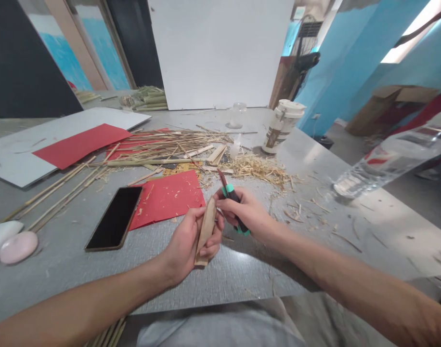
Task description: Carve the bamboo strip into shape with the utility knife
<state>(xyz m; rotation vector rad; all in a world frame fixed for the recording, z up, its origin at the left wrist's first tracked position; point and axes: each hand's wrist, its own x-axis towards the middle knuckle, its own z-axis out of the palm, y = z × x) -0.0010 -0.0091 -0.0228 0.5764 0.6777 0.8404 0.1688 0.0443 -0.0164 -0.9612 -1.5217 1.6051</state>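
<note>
My left hand (pixel 189 241) is closed around a flat bamboo piece (pixel 206 230), holding it upright above the grey table (pixel 242 274). Beside it, my right hand (pixel 247 212) grips a utility knife (pixel 231 197) with a black and green handle. The knife's blade points up and away, its tip just above the top of the bamboo piece. The two hands touch at the thumbs.
A black phone (pixel 115 218) lies left of my hands next to red paper (pixel 166 196). Bamboo strips (pixel 159 144) and shavings (pixel 256 168) are spread behind. A lidded cup (pixel 282 126), a small jar (pixel 237 115) and a lying water bottle (pixel 390 159) stand to the right.
</note>
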